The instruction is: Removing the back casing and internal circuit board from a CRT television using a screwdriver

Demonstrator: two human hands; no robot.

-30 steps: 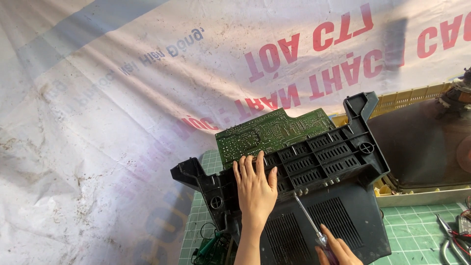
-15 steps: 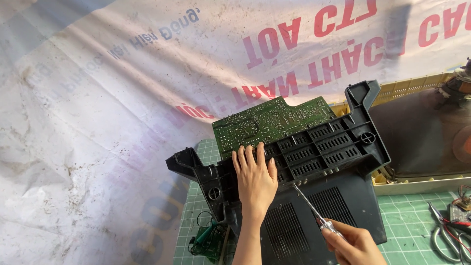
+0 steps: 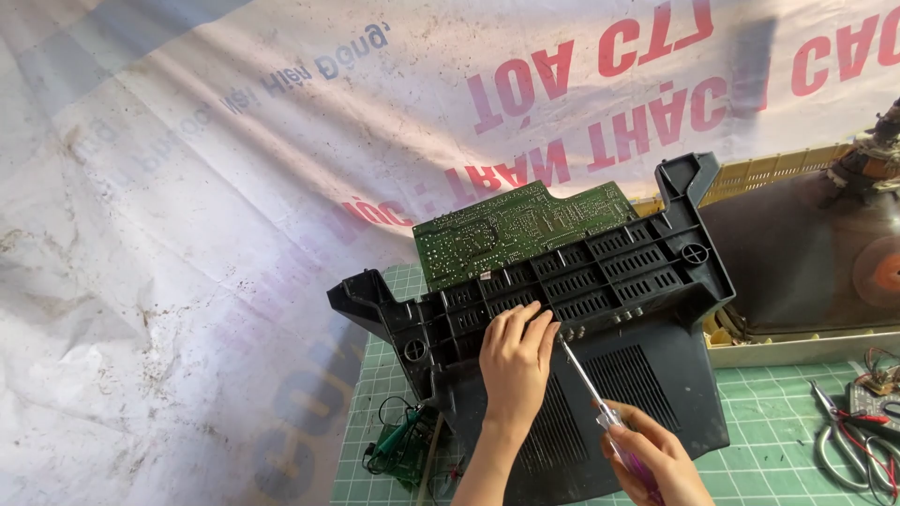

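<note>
A dark grey plastic back housing [image 3: 600, 309] of an old television lies on the green cutting mat [image 3: 778, 422]. A green circuit board [image 3: 516, 230] stands up behind its vented edge. My left hand [image 3: 514, 365] rests flat on the housing's vented rim, fingers together. My right hand [image 3: 652, 459] grips the clear purple handle of a screwdriver [image 3: 586, 384], whose metal tip touches the housing just right of my left fingers.
A white printed banner [image 3: 234, 187] hangs behind and drapes down on the left. A picture tube in a cream frame [image 3: 806, 272] sits at the right. Scissors and pliers [image 3: 848, 440] lie on the mat at the far right. Loose wires [image 3: 403, 445] sit below the housing's left corner.
The view has shifted slightly, so the housing sits lower and more centred. My right hand has come further into view, bringing the screwdriver tip up to the housing beside my left fingers.
</note>
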